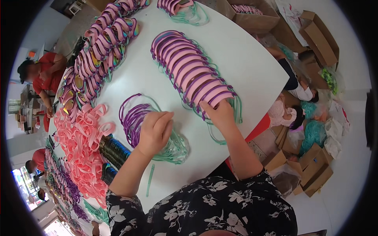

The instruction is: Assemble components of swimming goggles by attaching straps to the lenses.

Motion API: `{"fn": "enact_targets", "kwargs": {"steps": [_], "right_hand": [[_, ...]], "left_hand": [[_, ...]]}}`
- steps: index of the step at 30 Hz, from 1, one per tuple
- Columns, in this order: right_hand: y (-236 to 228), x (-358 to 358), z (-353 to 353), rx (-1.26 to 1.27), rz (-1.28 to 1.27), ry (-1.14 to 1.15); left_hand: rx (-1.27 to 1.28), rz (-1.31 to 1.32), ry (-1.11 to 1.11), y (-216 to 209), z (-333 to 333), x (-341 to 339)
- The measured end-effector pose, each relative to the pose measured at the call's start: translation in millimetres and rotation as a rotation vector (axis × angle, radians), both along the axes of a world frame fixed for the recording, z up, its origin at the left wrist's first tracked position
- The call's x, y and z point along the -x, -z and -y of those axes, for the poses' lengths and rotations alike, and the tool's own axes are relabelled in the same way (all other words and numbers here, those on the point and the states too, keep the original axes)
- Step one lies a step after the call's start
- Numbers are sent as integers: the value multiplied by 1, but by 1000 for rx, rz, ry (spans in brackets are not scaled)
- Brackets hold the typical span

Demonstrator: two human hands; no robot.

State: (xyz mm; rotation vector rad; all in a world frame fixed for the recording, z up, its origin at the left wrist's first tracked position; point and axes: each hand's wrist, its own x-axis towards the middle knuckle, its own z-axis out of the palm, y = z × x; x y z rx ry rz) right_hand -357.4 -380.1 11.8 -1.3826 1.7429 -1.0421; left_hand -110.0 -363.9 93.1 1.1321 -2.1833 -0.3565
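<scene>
My left hand [154, 131] rests with curled fingers on a small heap of purple frames [134, 118] and mint-green rims [175, 147] on the white table [244, 59]. Whether it grips one of them is unclear. My right hand [219, 114] presses on the near end of a long overlapping row of pink visors with purple edges and green rims [189, 69]. A loose green strip [150, 179] lies near my left elbow.
Pink loops [84, 145] are piled at the left, beside dark stacked lenses [113, 151]. Rows of finished pink goggles [98, 51] line the far left. Cardboard boxes [321, 37] and bags sit on the floor at right. Other people sit at left.
</scene>
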Motion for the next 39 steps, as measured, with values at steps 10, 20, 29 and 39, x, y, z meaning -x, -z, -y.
{"fn": "enact_targets", "kwargs": {"steps": [10, 20, 29, 39], "right_hand": [[7, 2, 6, -177, 577, -110], [14, -2, 19, -88, 465, -48], [1, -8, 49, -74, 551, 138], [-25, 40, 33, -224, 639, 117]], "left_hand": [[-167, -118, -425, 57, 230, -32], [-632, -86, -417, 81, 316, 5], [-819, -233, -388, 61, 223, 13], [-1150, -693, -349, 74, 161, 29]]}}
